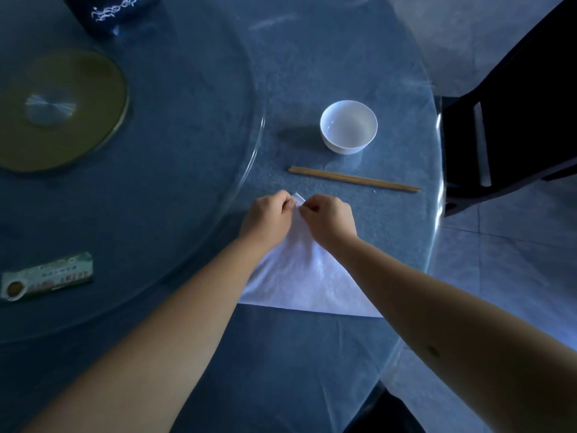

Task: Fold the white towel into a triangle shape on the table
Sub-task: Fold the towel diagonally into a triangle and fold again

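Fingertips of both hands meet at the far apex of the white cloth towel (pixel 307 276), pinching its top corner between thumb and curled fingers. Left hand (pixel 271 214) closes on the corner from the left side; right hand (pixel 327 218) closes on it from the right, the two sets of knuckles almost touching. A small tip of white fabric shows just above the point where the hands meet. Below the grip the towel spreads flat into a triangle, its long straight base lying nearest the person and its two sloping edges partly covered by the bare forearms. The towel rests on the round table with a blue cloth under a clear glass top (pixel 281 370).

Just beyond the grip and to its right lies a pair of brown wooden chopsticks (pixel 354 179), set side by side and slanting down toward the right. Farther past them stands a white round ceramic bowl (pixel 348 126), upright and apart from the chopsticks. Left of the grip the curved edge of a large clear glass turntable (pixel 187 151) passes close by the left hand. On the turntable, well to the left, lies a flat rectangular printed packet (pixel 46 276); farther away sits an olive-green round disc (pixel 62 110) at its centre. A dark chair (pixel 505 120) stands beyond the table's right edge.
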